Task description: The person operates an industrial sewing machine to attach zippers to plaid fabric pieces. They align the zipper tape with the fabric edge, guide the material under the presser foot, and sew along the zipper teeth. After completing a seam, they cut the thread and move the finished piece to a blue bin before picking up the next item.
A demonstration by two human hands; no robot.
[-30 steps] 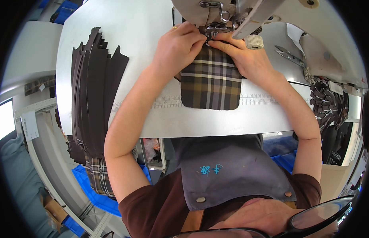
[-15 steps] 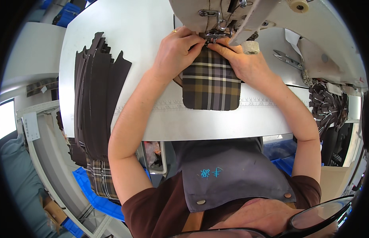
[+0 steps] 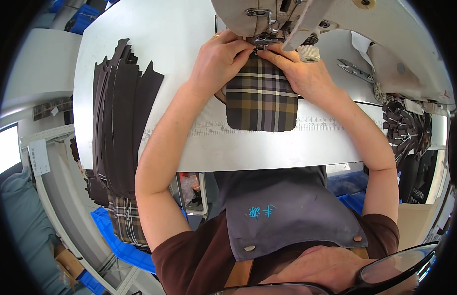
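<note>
- Right up at the sewing machine [image 3: 405,64], working close in with 2 hands, fingertips just beside the presser foot [image 3: 265,40]!
- With the left hand [image 3: 219,58], pinching the upper edge of the plaid fabric piece [image 3: 262,96], thumb against forefinger.
- With the right hand [image 3: 307,73], gripping that same edge from the opposite side, thumb near the left fingertips.
- Below the 2 hands, lying flat on the pale bench [image 3: 199,155] and covering part of the printed ruler scale [image 3: 312,124].
- Off to the left, piled lengthwise on the bench and jutting past its front edge: dark fabric strips [image 3: 118,123], with more plaid pieces [image 3: 125,221] just below, beside a blue bin [image 3: 108,235].
- Over to the right, resting near the machine: metal snips [image 3: 355,70]; farther right, bunched together, dark fabric pieces [image 3: 406,128].
</note>
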